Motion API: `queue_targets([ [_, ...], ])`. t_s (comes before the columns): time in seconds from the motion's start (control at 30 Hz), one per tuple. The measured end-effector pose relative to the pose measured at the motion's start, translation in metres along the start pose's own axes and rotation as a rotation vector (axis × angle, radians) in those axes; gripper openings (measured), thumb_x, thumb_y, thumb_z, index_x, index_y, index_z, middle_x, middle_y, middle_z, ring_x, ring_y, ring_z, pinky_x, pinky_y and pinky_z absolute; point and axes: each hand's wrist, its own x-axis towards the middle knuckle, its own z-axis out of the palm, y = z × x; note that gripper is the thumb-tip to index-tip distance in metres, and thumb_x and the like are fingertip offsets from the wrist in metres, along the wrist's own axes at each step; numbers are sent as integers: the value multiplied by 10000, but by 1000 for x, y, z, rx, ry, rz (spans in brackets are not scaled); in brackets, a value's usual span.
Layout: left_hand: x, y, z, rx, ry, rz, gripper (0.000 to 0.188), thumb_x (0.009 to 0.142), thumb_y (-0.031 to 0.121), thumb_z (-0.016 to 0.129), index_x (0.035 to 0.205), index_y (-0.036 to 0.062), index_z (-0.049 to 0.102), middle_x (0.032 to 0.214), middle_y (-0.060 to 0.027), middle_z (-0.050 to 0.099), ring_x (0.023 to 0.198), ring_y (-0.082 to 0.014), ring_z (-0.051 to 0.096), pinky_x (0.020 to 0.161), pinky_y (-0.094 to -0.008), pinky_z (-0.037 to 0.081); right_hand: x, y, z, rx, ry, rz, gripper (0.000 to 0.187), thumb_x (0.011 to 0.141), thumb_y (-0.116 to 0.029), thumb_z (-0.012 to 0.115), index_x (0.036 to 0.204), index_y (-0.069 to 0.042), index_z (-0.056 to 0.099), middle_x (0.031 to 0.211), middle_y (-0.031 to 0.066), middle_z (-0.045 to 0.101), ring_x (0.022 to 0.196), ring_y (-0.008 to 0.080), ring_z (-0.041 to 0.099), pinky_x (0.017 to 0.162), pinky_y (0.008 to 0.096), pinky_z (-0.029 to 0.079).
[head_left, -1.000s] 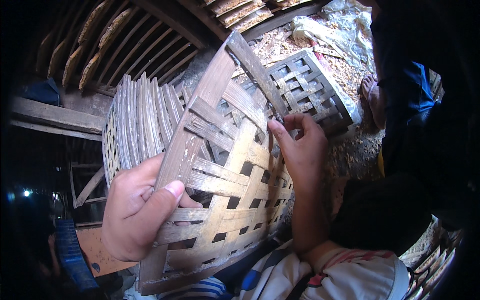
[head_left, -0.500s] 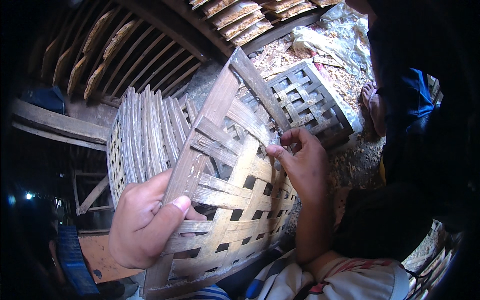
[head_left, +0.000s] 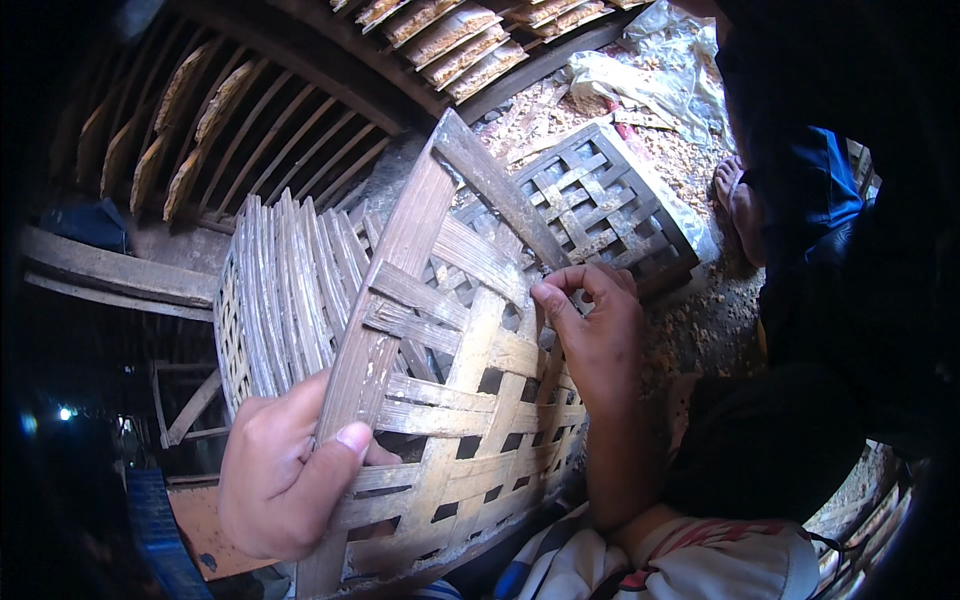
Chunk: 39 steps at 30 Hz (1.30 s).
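Observation:
A woven bamboo tray (head_left: 465,405) with a flat wooden border is held tilted in front of me. My left hand (head_left: 285,470) grips its left border, thumb on the near face and fingers curled through to the back. At the tray's upper right, my right hand (head_left: 605,340) has its thumb and index finger pinched together against the weave beside the corner strip. What lies between those fingertips is too small to make out. Pale residue clings to the strips, and a few strip ends stick out loose near the left border.
Behind the tray stands a stack of similar trays (head_left: 285,290) on edge. Another dark woven tray (head_left: 610,205) lies on the crumb-strewn floor beside clear plastic sheeting (head_left: 650,85). Racks hold filled boards (head_left: 465,50) at the top. A person's foot (head_left: 740,205) is at the right.
My right thumb and index finger, a little apart before, have come together at the tray. Tray and hands sit slightly lower and further left in the picture, as does most of the background.

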Motion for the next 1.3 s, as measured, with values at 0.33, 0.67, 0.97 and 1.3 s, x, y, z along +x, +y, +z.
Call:
queue_targets([
  [0.33, -1, -3, -1, -115, 25, 2, 368, 878, 86, 474, 1151, -117, 614, 750, -155, 717, 671, -186, 702, 658, -276, 538, 14, 17, -7, 126, 46, 120, 87, 905, -107, 646, 900, -20, 649, 784, 107, 623, 845, 245, 589, 769, 364, 456],
  [0.67, 6, -10, -2, -125, -44, 19, 347, 911, 88, 490, 1163, -120, 605, 782, -152, 725, 715, -185, 711, 693, -272, 544, 23, 33, -43, -427, -44, 90, 168, 874, -130, 694, 1032, -71, 686, 890, 137, 666, 900, 274, 655, 780, 398, 498],
  [0.97, -5, -9, -5, -22, -32, 120, 342, 905, 108, 498, 1130, -113, 628, 765, -143, 724, 689, -195, 720, 667, -282, 556, 19, 12, 2, 5, 81, -231, 367, 804, -177, 791, 1140, -88, 675, 1021, 126, 696, 1002, 318, 622, 942, 453, 445],
  [1.3, 0, -12, -4, -67, -3, 41, 329, 902, 147, 516, 1065, -107, 648, 757, -138, 729, 673, -185, 719, 641, -271, 544, 26, 30, -1, -23, -37, -384, 373, 871, -76, 692, 1232, -13, 627, 1131, 154, 667, 1068, 308, 619, 949, 383, 464],
])
